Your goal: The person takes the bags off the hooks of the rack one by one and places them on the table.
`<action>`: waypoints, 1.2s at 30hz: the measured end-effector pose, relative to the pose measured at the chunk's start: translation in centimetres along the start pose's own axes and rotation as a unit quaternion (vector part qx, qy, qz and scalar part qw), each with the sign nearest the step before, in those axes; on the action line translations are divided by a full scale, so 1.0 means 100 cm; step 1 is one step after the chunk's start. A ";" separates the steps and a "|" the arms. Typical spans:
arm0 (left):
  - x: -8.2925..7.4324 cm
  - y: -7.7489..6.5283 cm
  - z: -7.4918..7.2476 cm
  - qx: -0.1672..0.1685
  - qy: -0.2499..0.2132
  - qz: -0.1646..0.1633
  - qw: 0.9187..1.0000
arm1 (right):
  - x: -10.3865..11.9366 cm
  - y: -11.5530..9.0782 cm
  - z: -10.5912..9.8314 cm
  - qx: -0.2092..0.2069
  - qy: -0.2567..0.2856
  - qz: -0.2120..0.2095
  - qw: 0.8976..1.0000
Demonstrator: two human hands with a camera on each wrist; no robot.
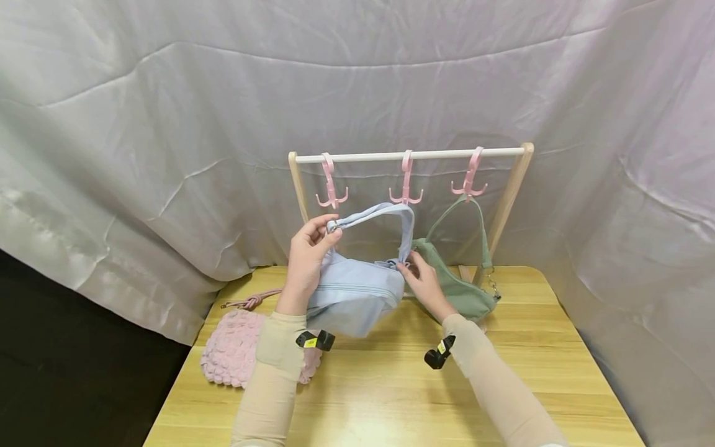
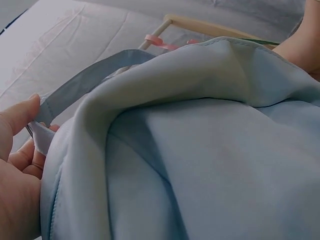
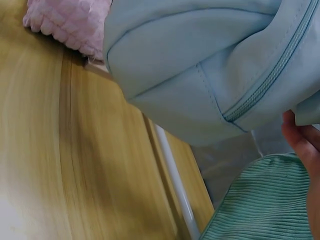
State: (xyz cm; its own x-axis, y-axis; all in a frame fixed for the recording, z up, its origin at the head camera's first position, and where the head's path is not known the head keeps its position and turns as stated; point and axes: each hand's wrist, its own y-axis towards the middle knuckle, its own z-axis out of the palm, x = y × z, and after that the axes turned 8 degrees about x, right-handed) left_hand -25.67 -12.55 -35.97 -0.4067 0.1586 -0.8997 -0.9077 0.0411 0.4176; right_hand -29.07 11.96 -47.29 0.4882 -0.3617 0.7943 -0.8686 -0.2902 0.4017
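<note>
A light blue shoulder bag (image 1: 357,279) with a zip is held up in front of the rack. My left hand (image 1: 307,261) pinches its strap (image 1: 371,213) by a metal ring at the left end. At the strap's right end, my right hand (image 1: 426,287) grips the base between thumb and fingers. The strap's loop arches just below the middle pink hook (image 1: 406,180); whether they touch cannot be told. In the right wrist view the bag's zip (image 3: 272,75) shows, and the fingertips are partly hidden behind the fabric.
A green corduroy bag (image 1: 460,288) hangs from the right pink hook (image 1: 469,177). The left pink hook (image 1: 331,183) carries nothing. A pink puckered bag (image 1: 231,347) lies on the wooden table (image 1: 385,397) at left, partly behind my forearm. Grey curtains surround the table.
</note>
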 end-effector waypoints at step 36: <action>0.017 -0.010 -0.031 -0.034 0.018 -0.058 0.998 | -0.007 0.005 -0.025 -0.074 -0.012 -0.024 0.997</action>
State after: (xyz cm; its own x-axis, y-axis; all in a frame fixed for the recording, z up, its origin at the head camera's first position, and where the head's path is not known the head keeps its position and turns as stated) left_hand -25.76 -15.38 -38.32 -0.3016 0.1220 -0.9456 -0.9530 -0.0093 0.3028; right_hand -30.07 14.29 -46.48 0.5293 -0.3716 0.7628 -0.8468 -0.1750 0.5023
